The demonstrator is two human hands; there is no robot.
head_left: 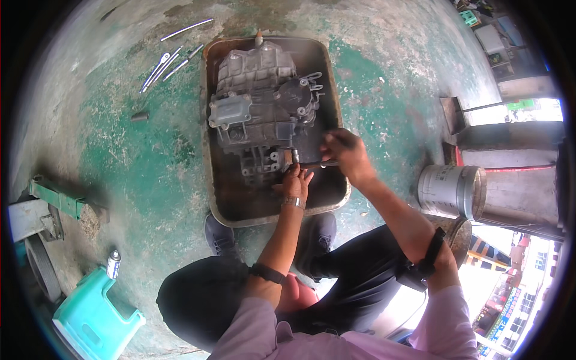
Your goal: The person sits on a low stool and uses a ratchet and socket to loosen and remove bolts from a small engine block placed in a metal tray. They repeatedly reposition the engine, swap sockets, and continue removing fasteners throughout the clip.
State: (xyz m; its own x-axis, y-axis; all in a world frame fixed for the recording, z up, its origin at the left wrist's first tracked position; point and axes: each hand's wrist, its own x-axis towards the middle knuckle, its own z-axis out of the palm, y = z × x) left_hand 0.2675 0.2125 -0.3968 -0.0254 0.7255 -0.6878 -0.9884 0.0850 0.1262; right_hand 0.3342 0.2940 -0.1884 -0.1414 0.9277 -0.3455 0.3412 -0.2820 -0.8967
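Observation:
A grey metal gearbox (258, 102) lies in a shallow, dirty metal tray (211, 198) on the floor in front of me. At its near right end stands a shiny socket (294, 155), joined to a dark-handled ratchet wrench (312, 164) that reaches to the right. My left hand (295, 182) closes on the wrench just below the socket, its fingertips partly hidden. Over the handle's right end, my right hand (350, 157) is curled and somewhat blurred; its fingers appear closed round the handle.
Several metal bars and a ratchet (157, 69) lie at the far left, near a loose dark socket (140, 116). A turquoise stool (96, 318) and a spray can (113, 264) stand at the near left. To the right are a white bucket (447, 189) and a dustpan (453, 115).

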